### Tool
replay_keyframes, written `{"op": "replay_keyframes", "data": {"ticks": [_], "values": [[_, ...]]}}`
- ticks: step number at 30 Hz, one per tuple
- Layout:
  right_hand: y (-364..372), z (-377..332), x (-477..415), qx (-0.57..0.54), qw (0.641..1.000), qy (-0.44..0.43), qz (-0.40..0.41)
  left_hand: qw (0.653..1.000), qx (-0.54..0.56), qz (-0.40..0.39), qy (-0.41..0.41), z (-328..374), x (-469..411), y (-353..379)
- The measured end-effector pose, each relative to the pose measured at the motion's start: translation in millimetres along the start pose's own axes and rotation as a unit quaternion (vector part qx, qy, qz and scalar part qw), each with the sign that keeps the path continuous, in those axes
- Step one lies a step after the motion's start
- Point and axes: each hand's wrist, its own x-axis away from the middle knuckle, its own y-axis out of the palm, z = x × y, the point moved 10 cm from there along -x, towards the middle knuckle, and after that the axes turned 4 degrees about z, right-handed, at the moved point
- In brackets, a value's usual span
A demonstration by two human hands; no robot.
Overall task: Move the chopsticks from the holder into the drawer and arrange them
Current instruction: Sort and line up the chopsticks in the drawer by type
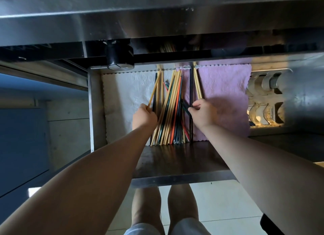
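Note:
An open steel drawer (95, 112) is pulled out below the counter. A loose pile of chopsticks (171, 110), wooden, dark and red-orange, lies lengthwise along its middle. My left hand (144, 116) sits at the pile's left side, closed on one wooden chopstick (154, 90) that slants up and to the right. My right hand (203, 112) is at the pile's right side, pinching a dark chopstick (185, 106). A pair of wooden chopsticks (198, 85) lies apart on the right. No holder can be made out.
A white cloth (126, 94) lines the drawer's left half and a pink cloth (226, 94) its right. A black round knob (120, 58) hangs from the counter edge above. Metal curved parts (264, 98) sit right of the drawer. My legs stand below.

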Motion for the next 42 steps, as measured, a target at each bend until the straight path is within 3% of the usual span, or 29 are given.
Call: {"op": "replay_keyframes", "data": {"ticks": [14,23,27,31,37,42], "values": [[-22.7,18.6,-26.0,0.066,0.994,0.04,0.076,0.999,0.038,0.014,-0.006,-2.5,-9.6,10.0],[-23.6,14.4,-38.4,0.147,0.989,-0.022,0.012,0.999,0.02,-0.025,-0.041,1.2,-8.6,15.9],[-27.7,21.2,-36.7,0.156,0.988,-0.014,0.007,0.999,0.018,-0.005,-0.038,-0.8,-4.8,6.7],[-35.5,17.1,-33.6,0.116,0.993,-0.022,0.026,0.998,0.013,0.059,-0.012,-0.6,-5.3,-11.9],[-32.6,10.2,-23.9,0.051,0.997,-0.054,0.022,0.999,0.052,0.007,-0.009,9.4,-6.1,9.0],[-24.6,34.8,-26.3,-0.066,0.994,0.08,0.032,0.999,0.009,0.002,-0.03,14.4,-2.8,10.4]]}}
